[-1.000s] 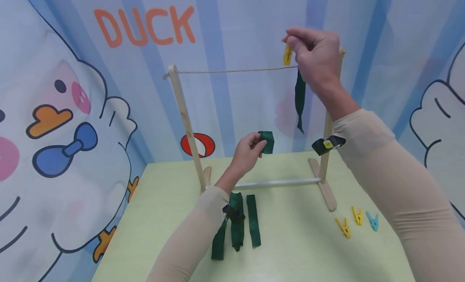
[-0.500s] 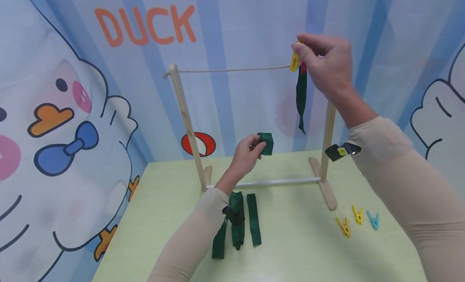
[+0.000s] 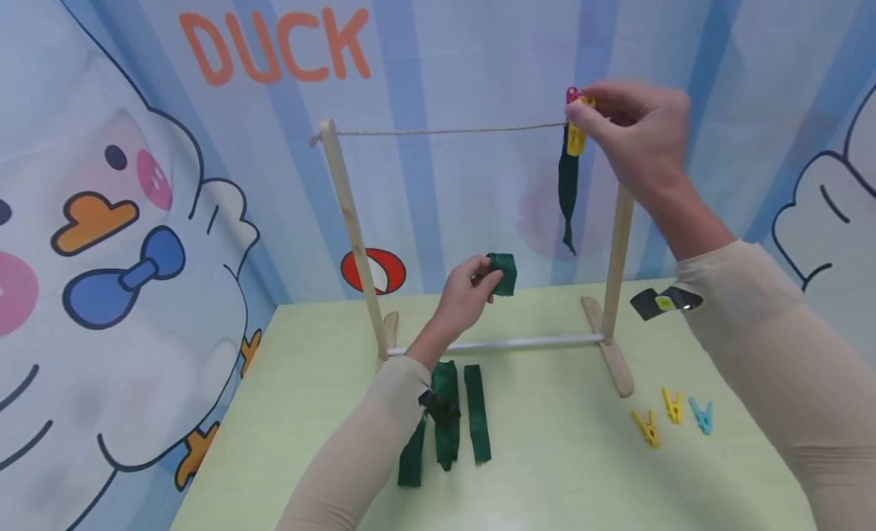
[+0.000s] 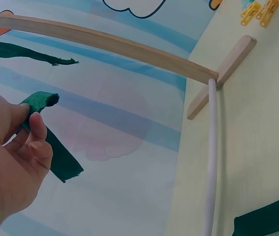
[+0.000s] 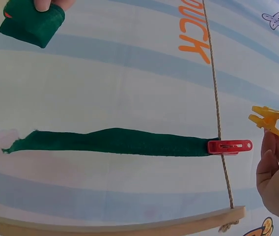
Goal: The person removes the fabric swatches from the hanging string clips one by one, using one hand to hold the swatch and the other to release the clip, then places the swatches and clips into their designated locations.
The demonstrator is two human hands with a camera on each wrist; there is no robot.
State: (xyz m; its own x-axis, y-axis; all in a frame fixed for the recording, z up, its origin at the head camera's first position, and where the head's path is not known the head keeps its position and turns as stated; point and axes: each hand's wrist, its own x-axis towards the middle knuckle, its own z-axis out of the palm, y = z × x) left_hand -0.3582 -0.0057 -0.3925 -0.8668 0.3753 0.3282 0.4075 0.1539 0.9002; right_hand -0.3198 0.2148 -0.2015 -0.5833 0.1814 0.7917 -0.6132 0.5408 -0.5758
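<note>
Right hand (image 3: 633, 131): pinches a yellow clothespin (image 5: 267, 119), now drawn a little toward the right post, just beside the twine line (image 3: 445, 131) instead of over it; grip closed on the peg. The hanging green strip (image 5: 110, 141) is held to the line by a red clothespin (image 5: 229, 146) alone, so I judge the yellow peg is free for another strip.

Left hand (image 3: 465, 291): unchanged, raised above the bench (image 3: 561, 470) behind the rack's base rail, grip closed on a folded green strip (image 3: 504, 272).

Bench, near right corner: three loose clothespins (image 3: 674, 418). Near edge, centre: three flat green strips (image 3: 458, 421).
</note>
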